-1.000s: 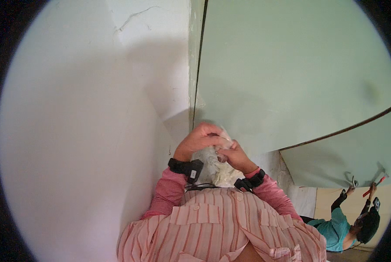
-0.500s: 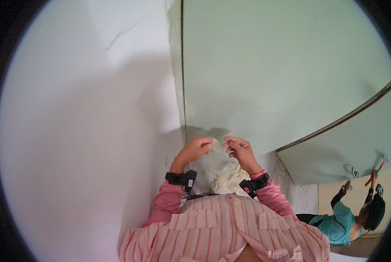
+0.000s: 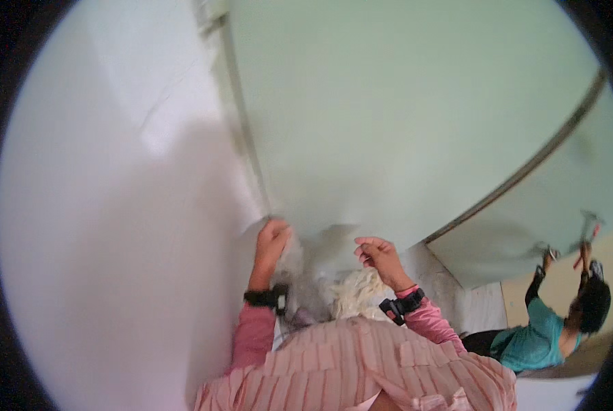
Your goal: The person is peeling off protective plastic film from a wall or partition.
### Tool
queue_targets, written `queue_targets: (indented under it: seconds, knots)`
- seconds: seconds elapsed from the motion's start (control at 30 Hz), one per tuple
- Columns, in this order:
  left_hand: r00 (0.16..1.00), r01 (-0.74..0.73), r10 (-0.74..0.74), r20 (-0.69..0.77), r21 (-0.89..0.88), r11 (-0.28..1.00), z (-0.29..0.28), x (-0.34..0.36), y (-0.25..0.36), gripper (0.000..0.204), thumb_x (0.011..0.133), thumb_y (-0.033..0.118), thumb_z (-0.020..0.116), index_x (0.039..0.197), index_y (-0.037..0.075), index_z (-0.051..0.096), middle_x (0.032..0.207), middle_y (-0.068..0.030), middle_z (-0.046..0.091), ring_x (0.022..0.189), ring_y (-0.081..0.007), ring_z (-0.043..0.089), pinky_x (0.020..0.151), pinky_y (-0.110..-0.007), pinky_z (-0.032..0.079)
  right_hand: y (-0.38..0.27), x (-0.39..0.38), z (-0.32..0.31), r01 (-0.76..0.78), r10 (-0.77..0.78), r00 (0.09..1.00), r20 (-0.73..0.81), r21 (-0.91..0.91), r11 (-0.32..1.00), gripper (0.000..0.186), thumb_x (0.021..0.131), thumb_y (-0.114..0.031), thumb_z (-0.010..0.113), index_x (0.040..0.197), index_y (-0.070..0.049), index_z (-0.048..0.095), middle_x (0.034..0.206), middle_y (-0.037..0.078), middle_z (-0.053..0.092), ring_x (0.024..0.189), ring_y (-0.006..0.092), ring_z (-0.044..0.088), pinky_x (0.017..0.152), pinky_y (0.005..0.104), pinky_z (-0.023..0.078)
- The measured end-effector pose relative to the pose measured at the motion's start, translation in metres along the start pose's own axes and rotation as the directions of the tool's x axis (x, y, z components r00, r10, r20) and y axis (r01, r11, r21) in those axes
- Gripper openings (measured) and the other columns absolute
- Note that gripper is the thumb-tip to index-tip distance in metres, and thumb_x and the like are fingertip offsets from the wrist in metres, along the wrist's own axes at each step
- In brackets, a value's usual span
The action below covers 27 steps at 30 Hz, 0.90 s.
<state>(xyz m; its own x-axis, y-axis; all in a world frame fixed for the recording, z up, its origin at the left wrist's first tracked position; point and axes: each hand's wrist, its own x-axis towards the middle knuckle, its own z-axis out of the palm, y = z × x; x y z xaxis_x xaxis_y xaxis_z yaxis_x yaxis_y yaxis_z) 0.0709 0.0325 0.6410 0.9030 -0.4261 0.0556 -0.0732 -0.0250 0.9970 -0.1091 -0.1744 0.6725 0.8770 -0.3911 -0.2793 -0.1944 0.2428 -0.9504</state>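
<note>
My left hand [image 3: 272, 238] is closed in front of the pale green panel [image 3: 361, 123], close to the seam at its left edge. From its fingers hangs a thin piece of clear plastic film [image 3: 292, 252], blurred by motion. Off to the right, my right hand [image 3: 380, 259] has its fingers bent in toward the thumb. Whatever lies between those fingertips, if anything, is too small to make out. Below and between both hands is a crumpled cream-white bundle [image 3: 354, 291], partly covered by my striped shirt.
A white wall [image 3: 115, 226] stands close on my left. A dark curved edge strip [image 3: 518, 175] borders the green panel on the right. Beyond it, a person in a teal shirt [image 3: 535, 335] reaches up with a red-handled tool [image 3: 580, 257].
My left hand has moved left and slightly down with the film, away from my right hand. My right hand is a little lower. The view has shifted, so the panel seam now leans.
</note>
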Motion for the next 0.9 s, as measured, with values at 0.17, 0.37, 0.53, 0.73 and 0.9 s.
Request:
queue_targets:
  seconds: [0.17,0.37,0.53,0.73,0.9]
  knots:
    - [0.998,0.053,-0.053,0.017,-0.017,0.998,-0.042,-0.022,-0.06,0.017,0.081,0.014,0.057,0.092,0.001,0.058,0.07,0.0001,0.053,0.062,-0.0068,0.048,0.055,-0.021,0.04,0.002,-0.006,-0.012,0.107,-0.103,0.981,-0.167,0.011,0.994,0.018,0.084,-0.011,0.051,0.097,-0.004,0.061,0.078,0.002,0.061,0.062,0.0067,0.053,0.055,0.02,0.044]
    - [0.97,0.217,-0.241,-0.033,-0.332,0.918,-0.081,-0.062,-0.059,0.019,0.084,0.02,0.055,0.09,0.002,0.058,0.062,0.0018,0.047,0.054,-0.0064,0.043,0.048,-0.021,0.036,-0.02,-0.013,-0.046,0.48,-0.467,0.733,-0.495,-0.11,0.87,0.023,0.085,-0.011,0.049,0.106,-0.005,0.056,0.074,0.002,0.059,0.055,0.0065,0.048,0.048,0.0199,0.039]
    - [0.979,0.186,-0.203,0.006,-0.428,0.884,-0.138,-0.06,-0.045,0.018,0.084,0.022,0.056,0.088,0.005,0.057,0.06,0.0022,0.045,0.053,-0.0072,0.044,0.048,-0.021,0.036,-0.038,-0.045,-0.042,0.637,-0.726,0.342,-0.597,-0.42,0.646,0.042,0.085,-0.017,0.052,0.123,-0.003,0.041,0.097,0.004,0.053,0.075,0.0094,0.049,0.063,0.0226,0.041]
    - [0.976,0.21,-0.203,0.078,-0.576,0.79,-0.232,-0.076,-0.062,0.021,0.086,0.022,0.053,0.095,0.004,0.057,0.059,0.0021,0.046,0.051,-0.008,0.044,0.048,-0.023,0.038,-0.061,-0.058,0.052,0.668,-0.775,0.269,-0.572,-0.469,0.578,0.045,0.089,-0.02,0.047,0.127,0.0,0.034,0.115,0.009,0.048,0.102,0.0144,0.046,0.082,0.0273,0.038]
    - [0.957,0.244,-0.286,0.042,-0.65,0.72,-0.202,-0.099,-0.073,0.024,0.087,0.024,0.052,0.097,0.003,0.057,0.06,0.0022,0.048,0.051,-0.0087,0.046,0.05,-0.023,0.04,-0.09,-0.051,0.039,0.594,-0.853,0.18,-0.49,-0.637,0.491,0.055,0.09,-0.034,0.042,0.131,0.0,0.028,0.128,0.013,0.037,0.115,0.0207,0.039,0.095,0.0313,0.031]
